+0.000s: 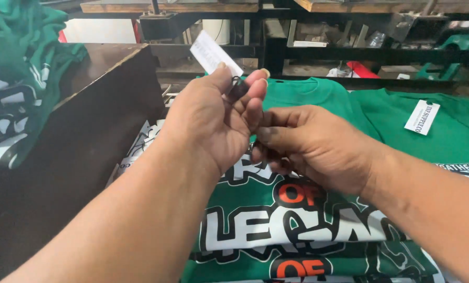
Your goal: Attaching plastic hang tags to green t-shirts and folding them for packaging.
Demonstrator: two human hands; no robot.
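Observation:
My left hand (218,118) is raised over a stack of green printed T-shirts (297,230). Its thumb and fingertips pinch a white paper hang tag (212,52) with a small black cord at its base. My right hand (310,147) sits just to the right, touching the left hand's fingers; its fingers are curled, and something thin and dark, perhaps the cord, shows between them, but I cannot tell whether it grips it. Beneath both hands the top shirt lies flat, with white, black and orange lettering.
A second green T-shirt (444,131) with a white tag (422,117) lies at the right. Bunched green-and-white shirts (19,78) are heaped at the far left behind a dark wooden board (87,136). Dark metal shelving (318,52) runs along the back.

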